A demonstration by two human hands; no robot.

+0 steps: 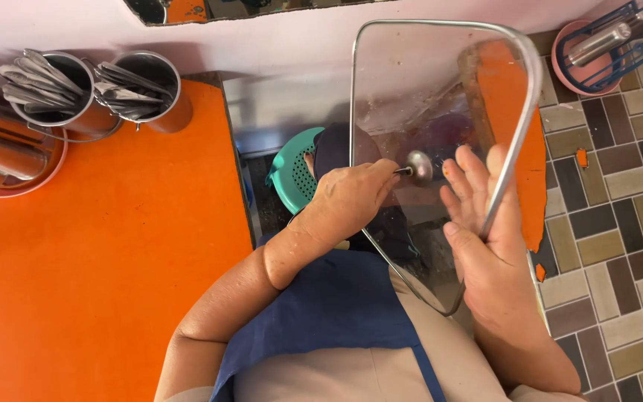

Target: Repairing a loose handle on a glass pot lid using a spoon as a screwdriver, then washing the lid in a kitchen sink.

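You hold the glass lid (411, 97) upright over the gap beside the orange counter (98, 246): your left hand (347, 197) is clenched on its metal knob (418, 167), your right hand (485, 238) lies flat and unclenched against the far face, the long axis running away from you.

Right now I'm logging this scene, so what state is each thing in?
Glass lid: held up, tilted, smeared.
Lid screw: left hand's tool on it.
Left hand: closed around a tool handle.
Right hand: fingers spread, bracing the lid's rim.
Two steel cutlery holders: upright, full of utensils.
Teal colander: low down, partly hidden.
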